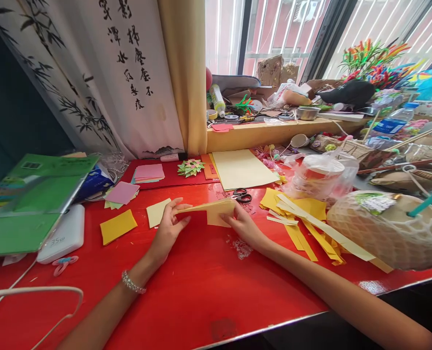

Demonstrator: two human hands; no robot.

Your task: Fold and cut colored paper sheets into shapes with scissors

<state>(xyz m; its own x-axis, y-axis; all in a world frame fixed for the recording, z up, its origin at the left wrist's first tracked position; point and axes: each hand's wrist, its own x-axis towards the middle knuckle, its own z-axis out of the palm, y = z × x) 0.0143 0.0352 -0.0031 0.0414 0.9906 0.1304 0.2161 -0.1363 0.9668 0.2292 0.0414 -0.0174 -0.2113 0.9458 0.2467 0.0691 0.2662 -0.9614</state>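
Pale yellow paper (219, 216) spans between the hands, raised above the red surface (197, 282). Left hand (169, 228) clasps its left end; right hand (243, 224) grips its right. Scissors (242, 196) lie just beyond, far side.

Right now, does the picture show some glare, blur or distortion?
In the head view throughout: glare on the red table, lower right; a very bright window; stretched edges, a slanting window frame; the yellow paper looks fairly sharp.
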